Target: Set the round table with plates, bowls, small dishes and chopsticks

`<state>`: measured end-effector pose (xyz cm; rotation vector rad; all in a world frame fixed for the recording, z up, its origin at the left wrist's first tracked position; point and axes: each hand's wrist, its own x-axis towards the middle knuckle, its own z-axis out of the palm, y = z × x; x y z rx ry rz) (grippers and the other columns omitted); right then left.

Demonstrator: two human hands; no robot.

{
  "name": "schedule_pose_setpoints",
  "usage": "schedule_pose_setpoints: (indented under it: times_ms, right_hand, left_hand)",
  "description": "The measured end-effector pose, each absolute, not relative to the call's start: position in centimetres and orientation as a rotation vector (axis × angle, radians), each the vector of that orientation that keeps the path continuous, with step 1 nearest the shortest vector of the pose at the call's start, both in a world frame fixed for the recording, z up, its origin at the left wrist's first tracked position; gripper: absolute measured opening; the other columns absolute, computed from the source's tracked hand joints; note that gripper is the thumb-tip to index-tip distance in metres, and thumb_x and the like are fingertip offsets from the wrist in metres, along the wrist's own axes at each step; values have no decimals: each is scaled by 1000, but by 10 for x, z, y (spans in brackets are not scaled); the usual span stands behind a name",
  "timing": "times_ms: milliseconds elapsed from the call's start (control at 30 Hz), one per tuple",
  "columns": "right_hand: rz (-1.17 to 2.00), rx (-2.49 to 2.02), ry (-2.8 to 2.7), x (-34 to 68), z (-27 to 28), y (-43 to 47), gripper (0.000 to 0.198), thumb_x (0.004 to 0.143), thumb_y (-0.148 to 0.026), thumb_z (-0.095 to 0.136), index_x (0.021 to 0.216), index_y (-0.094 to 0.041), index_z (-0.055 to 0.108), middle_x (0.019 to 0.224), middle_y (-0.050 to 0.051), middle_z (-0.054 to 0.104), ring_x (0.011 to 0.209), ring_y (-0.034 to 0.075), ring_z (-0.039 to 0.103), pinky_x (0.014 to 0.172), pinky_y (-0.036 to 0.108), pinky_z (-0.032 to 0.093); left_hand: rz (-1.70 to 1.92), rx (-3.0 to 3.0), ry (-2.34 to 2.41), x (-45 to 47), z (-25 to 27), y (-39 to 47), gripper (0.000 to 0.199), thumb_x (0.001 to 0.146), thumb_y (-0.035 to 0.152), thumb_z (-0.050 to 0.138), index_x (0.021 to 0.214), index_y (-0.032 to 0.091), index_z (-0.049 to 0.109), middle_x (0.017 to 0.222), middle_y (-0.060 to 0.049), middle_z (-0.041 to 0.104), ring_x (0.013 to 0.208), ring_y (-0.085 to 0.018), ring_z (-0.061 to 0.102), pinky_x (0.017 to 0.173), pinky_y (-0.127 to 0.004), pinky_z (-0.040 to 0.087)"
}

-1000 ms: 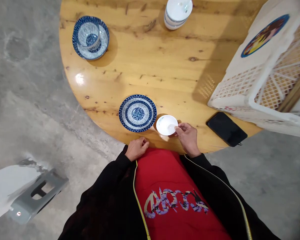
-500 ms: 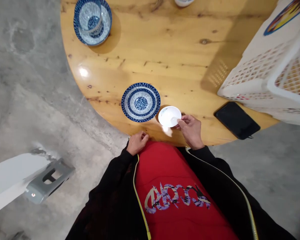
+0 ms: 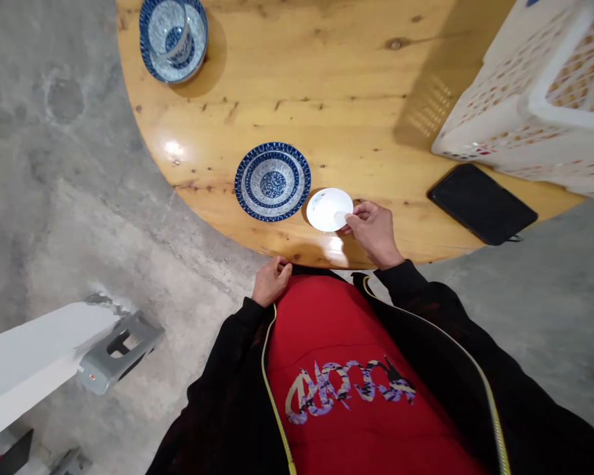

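Pinching small white bowl (image 3: 323,210) at its right rim: right hand (image 3: 375,234), thumb on inside. Bowl at near side of table (image 3: 351,119), just right of blue-and-white patterned plate (image 3: 273,183); cannot tell whether base touches wood. Left hand (image 3: 271,282) at table edge, below plate, fingers curled; cannot tell whether they grip anything. Black smartphone (image 3: 482,204) right of right hand. White plastic basket (image 3: 505,119) beyond phone. Far left of table: small blue-and-white bowl (image 3: 178,47) inside wider patterned bowl (image 3: 200,39). Grey stool (image 3: 101,363) on concrete floor (image 3: 143,244), lower left.
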<state>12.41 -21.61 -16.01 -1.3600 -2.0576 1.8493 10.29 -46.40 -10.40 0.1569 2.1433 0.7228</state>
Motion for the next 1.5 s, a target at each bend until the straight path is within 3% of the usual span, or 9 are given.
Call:
schedule_pose_setpoints:
  times_ms: [367,733,1100,1500]
  right_hand:
    - [1905,-1400,-2017,124,-152,-218,13,69,-16,66,72,-20,54,56,-1,60,51,16,62,47,26,49]
    - [1937,-1377,-1908,146,-145,-221,23,76,-36,72,72,-18,60,60,-1,63,50,11,60,45,19,46]
    - [1981,-1378,-1618,212,-152,-226,27,74,-42,75,74,-18,63,65,1,66,50,11,61,46,22,50]
    - [1852,-1504,-1603,242,-123,-272,31,67,-50,74,71,-21,66,60,0,65,49,14,60,44,25,50]
  left_hand:
    - [813,122,2171,119,-103,-467,18,94,31,50,101,19,63,77,1,69,71,-14,65,71,-24,46]
    - [903,68,2188,133,-105,-478,20,93,34,49,100,19,61,73,1,69,66,-14,66,69,-26,49]
    - [1060,-121,2195,158,-105,-499,22,91,37,50,97,19,59,77,-1,68,66,-14,67,68,-26,53]
    - [1394,-67,2196,103,-98,-508,26,89,41,51,99,18,60,82,-3,67,69,-13,66,71,-26,55]
